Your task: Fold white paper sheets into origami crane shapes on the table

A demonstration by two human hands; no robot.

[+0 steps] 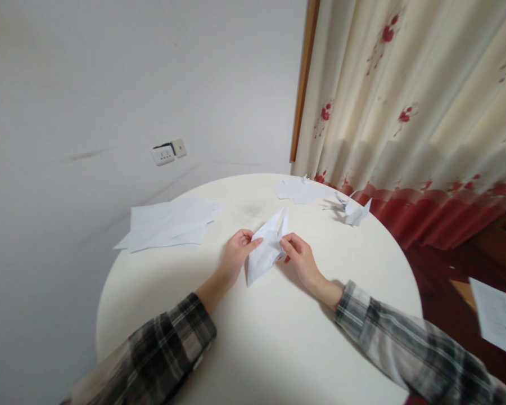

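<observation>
A folded piece of white paper (263, 253), with two narrow points at its far end and one point toward me, is held above the middle of the round table. My left hand (238, 251) pinches its left edge, thumb on top. On the other side, my right hand (297, 253) grips the right edge between thumb and fingers, near a fold. The undersides of the paper and some fingertips are hidden.
The white round table (253, 349) carries a stack of paper sheets (168, 225) at left. Paper scraps (299, 190) lie at the back, beside folded paper cranes (354, 212). A wall with a socket (163, 154) and a flowered curtain (396, 140) stand behind.
</observation>
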